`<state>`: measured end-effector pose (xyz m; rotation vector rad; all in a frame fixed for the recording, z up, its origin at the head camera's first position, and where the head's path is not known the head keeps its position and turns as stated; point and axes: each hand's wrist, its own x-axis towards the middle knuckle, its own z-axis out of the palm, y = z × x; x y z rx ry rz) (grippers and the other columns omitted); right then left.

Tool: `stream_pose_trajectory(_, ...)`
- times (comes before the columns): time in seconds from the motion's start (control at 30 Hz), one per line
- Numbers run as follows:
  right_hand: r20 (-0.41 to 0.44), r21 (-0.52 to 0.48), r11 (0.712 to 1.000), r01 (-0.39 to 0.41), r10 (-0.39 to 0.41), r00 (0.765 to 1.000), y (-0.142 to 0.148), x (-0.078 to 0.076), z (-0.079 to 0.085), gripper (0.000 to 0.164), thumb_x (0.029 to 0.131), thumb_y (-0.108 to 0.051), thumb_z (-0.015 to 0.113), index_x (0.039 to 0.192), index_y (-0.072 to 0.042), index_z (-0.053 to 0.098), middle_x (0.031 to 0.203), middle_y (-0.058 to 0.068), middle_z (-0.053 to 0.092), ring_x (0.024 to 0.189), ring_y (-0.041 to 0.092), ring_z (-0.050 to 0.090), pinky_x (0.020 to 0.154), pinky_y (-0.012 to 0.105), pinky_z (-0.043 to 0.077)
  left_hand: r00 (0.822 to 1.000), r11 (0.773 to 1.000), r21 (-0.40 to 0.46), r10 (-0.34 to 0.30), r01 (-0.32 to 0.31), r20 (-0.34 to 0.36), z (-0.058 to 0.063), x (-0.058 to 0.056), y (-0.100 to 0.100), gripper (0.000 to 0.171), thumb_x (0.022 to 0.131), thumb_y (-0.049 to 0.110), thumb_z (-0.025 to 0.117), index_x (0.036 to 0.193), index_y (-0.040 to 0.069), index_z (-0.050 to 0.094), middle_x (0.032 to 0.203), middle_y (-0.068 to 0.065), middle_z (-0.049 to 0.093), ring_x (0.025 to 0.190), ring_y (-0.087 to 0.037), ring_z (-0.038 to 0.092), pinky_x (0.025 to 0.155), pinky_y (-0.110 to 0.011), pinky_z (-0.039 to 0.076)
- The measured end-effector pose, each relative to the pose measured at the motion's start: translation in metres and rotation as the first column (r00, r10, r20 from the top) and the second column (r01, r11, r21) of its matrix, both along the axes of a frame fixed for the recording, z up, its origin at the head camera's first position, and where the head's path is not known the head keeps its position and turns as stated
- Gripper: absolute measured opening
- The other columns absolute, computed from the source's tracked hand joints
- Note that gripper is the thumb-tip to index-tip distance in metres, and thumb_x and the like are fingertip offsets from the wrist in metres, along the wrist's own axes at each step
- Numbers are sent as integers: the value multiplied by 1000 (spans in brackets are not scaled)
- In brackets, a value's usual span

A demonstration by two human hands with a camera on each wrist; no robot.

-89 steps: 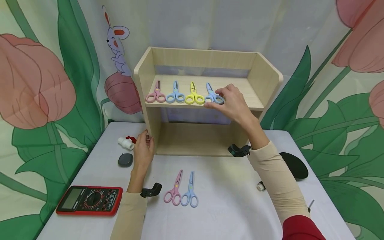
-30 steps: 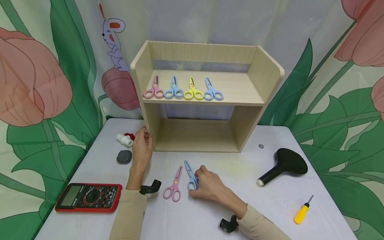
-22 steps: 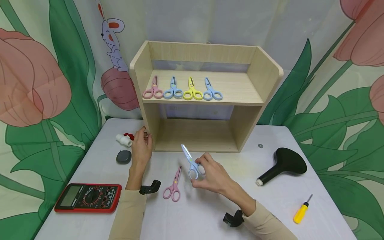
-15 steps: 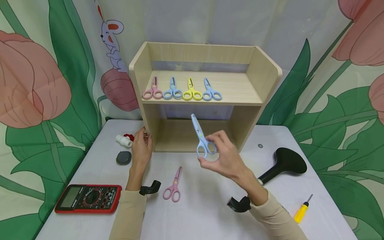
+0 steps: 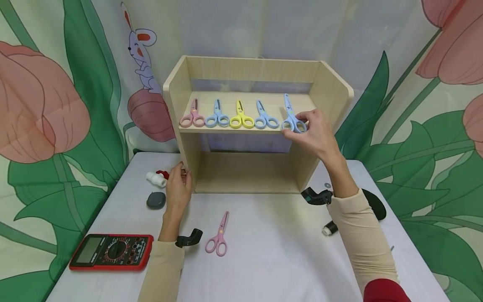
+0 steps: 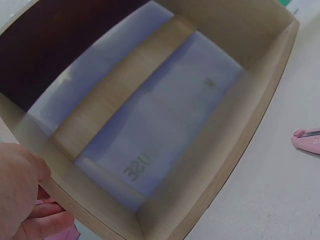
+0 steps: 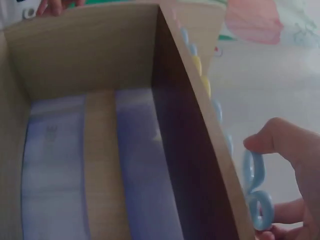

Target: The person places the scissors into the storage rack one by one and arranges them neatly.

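My right hand (image 5: 315, 131) pinches light blue scissors (image 5: 288, 105) by their finger loops, at the front edge of the upper shelf, blades pointing back. In the right wrist view, thumb and fingers hold the light blue loops (image 7: 253, 170) beside the board. To their left lie more light blue scissors (image 5: 263, 110), yellow scissors (image 5: 239, 110), another light blue pair (image 5: 217, 110) and pink scissors (image 5: 194, 110), in a row. Against the wooden shelf unit's (image 5: 185, 142) left side rests my left hand (image 5: 178, 188), fingers loosely bent. Pink scissors (image 5: 219, 234) lie on the table.
A red-framed multimeter (image 5: 112, 252), a dark grey rounded object (image 5: 156, 200) and a white fitting with a red part (image 5: 156, 179) lie on the left. My right arm partly covers a black handled object (image 5: 375, 204). A small washer (image 5: 327, 185) lies behind the arm.
My right hand let go of the fourth scissors on the shelf, picked the light blue scissors off the table and carried them up to the row's right end. The left hand stayed put.
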<state>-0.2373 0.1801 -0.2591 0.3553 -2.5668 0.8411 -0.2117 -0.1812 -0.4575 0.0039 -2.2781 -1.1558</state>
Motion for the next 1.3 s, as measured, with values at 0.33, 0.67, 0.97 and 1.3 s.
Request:
stream_pose_trajectory(0.33, 149, 24, 999, -25, 21, 989, 4, -15, 6, 73, 84, -53, 72, 133, 0, 61, 129, 20, 54, 114, 32, 45, 89, 45, 38, 1000, 1000, -1, 3, -3, 0, 1, 1, 1, 41, 100, 9, 59, 137, -6, 50, 117, -27, 59, 101, -39, 66, 87, -50, 59)
stream_pose_trajectory(0.67, -235, -143, 988, -63, 28, 972, -15, 7, -23, 67, 77, -34, 84, 128, 2, 61, 122, 24, 51, 107, 37, 49, 87, 40, 40, 1000, 1000, -5, 5, -6, -20, -1, 0, 1, 40, 99, 8, 60, 135, -7, 51, 115, -27, 60, 99, -39, 67, 85, -49, 60)
stream_pose_trajectory(0.97, -270, -15, 980, -197, 186, 945, -64, 46, -91, 69, 75, -38, 85, 125, 2, 60, 117, 20, 57, 111, 35, 53, 94, 49, 43, 1000, 1000, -9, 9, -9, -26, -1, -1, 0, 40, 99, 7, 60, 135, -7, 51, 115, -27, 60, 100, -40, 66, 86, -50, 59)
stream_pose_trajectory(1.3, 157, 218, 920, -327, 298, 942, -115, 85, -182, 86, 74, -61, 80, 135, -4, 55, 119, 10, 60, 107, 26, 59, 94, 43, 52, 1000, 1000, -5, 11, -11, 7, -1, -1, 1, 42, 99, 9, 60, 137, -6, 50, 117, -27, 59, 102, -39, 66, 89, -50, 59)
